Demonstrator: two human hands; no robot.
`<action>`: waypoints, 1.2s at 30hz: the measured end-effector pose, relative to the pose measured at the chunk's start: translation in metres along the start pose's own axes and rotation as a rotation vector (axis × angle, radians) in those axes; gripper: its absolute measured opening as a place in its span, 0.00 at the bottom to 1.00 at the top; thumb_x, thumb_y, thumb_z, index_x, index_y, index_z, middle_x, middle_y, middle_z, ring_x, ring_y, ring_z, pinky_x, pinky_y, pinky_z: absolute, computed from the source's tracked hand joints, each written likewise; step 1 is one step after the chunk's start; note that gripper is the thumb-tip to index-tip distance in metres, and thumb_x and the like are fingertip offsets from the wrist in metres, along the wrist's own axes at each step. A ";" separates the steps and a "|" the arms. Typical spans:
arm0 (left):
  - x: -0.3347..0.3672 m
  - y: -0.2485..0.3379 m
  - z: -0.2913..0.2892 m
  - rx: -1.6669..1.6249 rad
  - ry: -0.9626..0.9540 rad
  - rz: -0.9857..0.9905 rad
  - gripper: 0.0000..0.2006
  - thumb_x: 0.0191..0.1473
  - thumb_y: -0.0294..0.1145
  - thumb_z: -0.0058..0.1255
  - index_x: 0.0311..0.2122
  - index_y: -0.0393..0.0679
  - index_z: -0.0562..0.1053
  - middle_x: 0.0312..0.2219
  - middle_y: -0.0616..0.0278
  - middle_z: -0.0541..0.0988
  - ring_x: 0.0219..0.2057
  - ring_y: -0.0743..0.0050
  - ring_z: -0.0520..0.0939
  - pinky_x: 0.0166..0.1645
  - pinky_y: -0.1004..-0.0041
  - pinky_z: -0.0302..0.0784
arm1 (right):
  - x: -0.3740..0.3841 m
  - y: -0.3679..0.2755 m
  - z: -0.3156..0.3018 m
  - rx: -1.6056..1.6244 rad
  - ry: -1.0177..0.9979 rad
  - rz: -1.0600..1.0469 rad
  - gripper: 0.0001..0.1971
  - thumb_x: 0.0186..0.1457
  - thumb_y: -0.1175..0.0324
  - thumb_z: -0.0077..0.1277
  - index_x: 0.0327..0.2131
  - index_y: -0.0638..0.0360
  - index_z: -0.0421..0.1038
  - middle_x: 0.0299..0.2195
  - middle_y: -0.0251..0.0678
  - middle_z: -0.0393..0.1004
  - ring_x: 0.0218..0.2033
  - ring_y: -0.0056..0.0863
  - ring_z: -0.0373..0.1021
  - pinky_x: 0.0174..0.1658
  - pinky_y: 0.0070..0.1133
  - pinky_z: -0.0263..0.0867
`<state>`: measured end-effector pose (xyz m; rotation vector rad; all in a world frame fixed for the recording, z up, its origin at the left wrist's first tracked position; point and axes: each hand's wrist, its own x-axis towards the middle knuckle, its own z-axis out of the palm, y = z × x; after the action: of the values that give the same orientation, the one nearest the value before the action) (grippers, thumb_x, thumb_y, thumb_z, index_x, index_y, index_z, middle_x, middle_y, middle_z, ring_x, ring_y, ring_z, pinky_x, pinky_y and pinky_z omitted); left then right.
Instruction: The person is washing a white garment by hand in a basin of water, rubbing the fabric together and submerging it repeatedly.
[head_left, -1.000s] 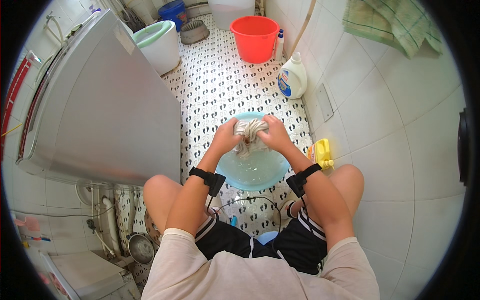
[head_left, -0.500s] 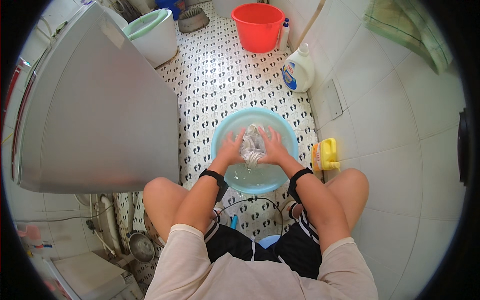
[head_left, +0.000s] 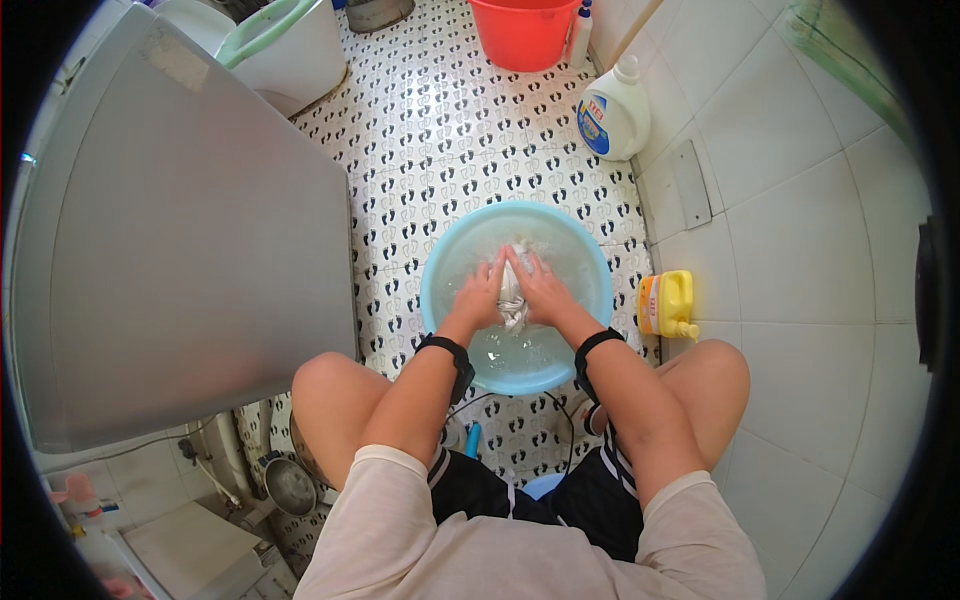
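My L hand [head_left: 479, 297] n R hand [head_left: 543, 294] flank the whitish cloth [head_left: 511, 296] in the lt blue basin [head_left: 515, 207] — fingers stretched along it, tbh can't tell if they're gripping. 1 yellow bottle [head_left: 677, 302] nearby, R side.

In the basin [head_left: 430, 290], the left hand [head_left: 478, 298] and right hand [head_left: 543, 292] crowd the middle; open water [head_left: 510, 355] lies nearer the person. Past the far rim I could reach freely over bare floor [head_left: 430, 160] to the red bucket [head_left: 525, 38], white jug [head_left: 628, 118] off right. The grey cabinet [head_left: 200, 250] bars the left beyond a floor strip; the yellow jug [head_left: 677, 300] narrows the right, before the wall [head_left: 790, 260].
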<state>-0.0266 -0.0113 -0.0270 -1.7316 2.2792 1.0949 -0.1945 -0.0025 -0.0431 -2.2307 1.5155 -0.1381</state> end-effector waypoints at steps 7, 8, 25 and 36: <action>0.017 -0.015 0.027 -0.011 0.106 0.019 0.44 0.34 0.30 0.64 0.60 0.53 0.57 0.52 0.42 0.64 0.47 0.36 0.72 0.49 0.51 0.71 | 0.004 -0.001 0.002 0.078 -0.127 0.104 0.38 0.42 0.69 0.58 0.58 0.49 0.53 0.49 0.50 0.64 0.45 0.51 0.68 0.45 0.39 0.68; 0.019 -0.014 0.029 -0.030 0.123 0.018 0.41 0.35 0.29 0.63 0.58 0.52 0.59 0.51 0.41 0.65 0.46 0.36 0.73 0.49 0.52 0.72 | 0.005 0.002 0.005 0.067 -0.163 0.123 0.32 0.45 0.71 0.55 0.56 0.49 0.56 0.47 0.48 0.66 0.45 0.51 0.68 0.44 0.40 0.68; 0.020 -0.011 0.052 0.318 0.087 0.044 0.07 0.43 0.33 0.53 0.29 0.47 0.79 0.28 0.54 0.80 0.32 0.56 0.82 0.35 0.61 0.77 | 0.004 -0.007 0.024 0.013 -0.289 0.204 0.08 0.47 0.72 0.48 0.32 0.57 0.76 0.35 0.45 0.77 0.38 0.43 0.73 0.40 0.35 0.70; 0.000 -0.016 0.019 0.202 -0.056 0.073 0.38 0.32 0.43 0.66 0.51 0.43 0.64 0.42 0.47 0.75 0.45 0.48 0.75 0.46 0.58 0.73 | -0.010 -0.010 0.010 -0.053 -0.179 0.048 0.27 0.43 0.67 0.58 0.49 0.57 0.63 0.38 0.45 0.74 0.40 0.44 0.72 0.41 0.35 0.70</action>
<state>-0.0194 -0.0020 -0.0488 -1.5359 2.3432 0.8766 -0.1868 0.0126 -0.0468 -2.1806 1.4890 0.1149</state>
